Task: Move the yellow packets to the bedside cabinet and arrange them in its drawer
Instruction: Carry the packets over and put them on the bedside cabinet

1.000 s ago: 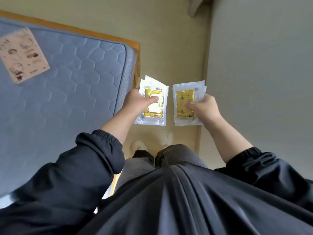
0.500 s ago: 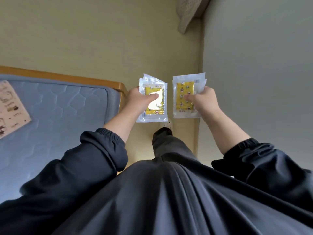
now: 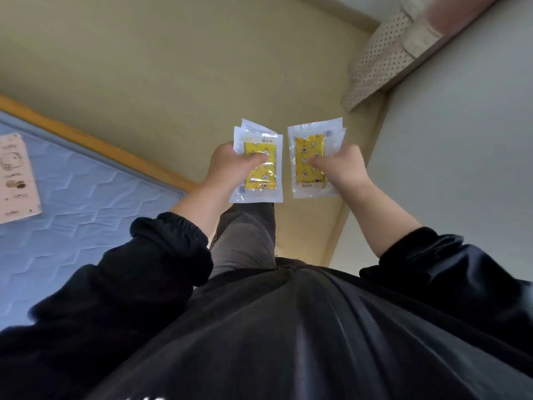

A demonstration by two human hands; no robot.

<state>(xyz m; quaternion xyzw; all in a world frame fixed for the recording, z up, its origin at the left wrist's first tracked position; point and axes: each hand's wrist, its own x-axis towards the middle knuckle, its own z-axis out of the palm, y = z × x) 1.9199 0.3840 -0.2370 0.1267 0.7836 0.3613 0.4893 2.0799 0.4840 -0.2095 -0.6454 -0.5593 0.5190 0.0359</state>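
Fingers of the left hand [image 3: 230,166] curl behind a small stack of packets [image 3: 261,168], thumb pressed across its yellow front. Just beside it, apart, the right hand [image 3: 341,168] pinches a second stack [image 3: 313,160] likewise. Both stacks hang above the floor [image 3: 173,67], right of the bed [image 3: 86,203].
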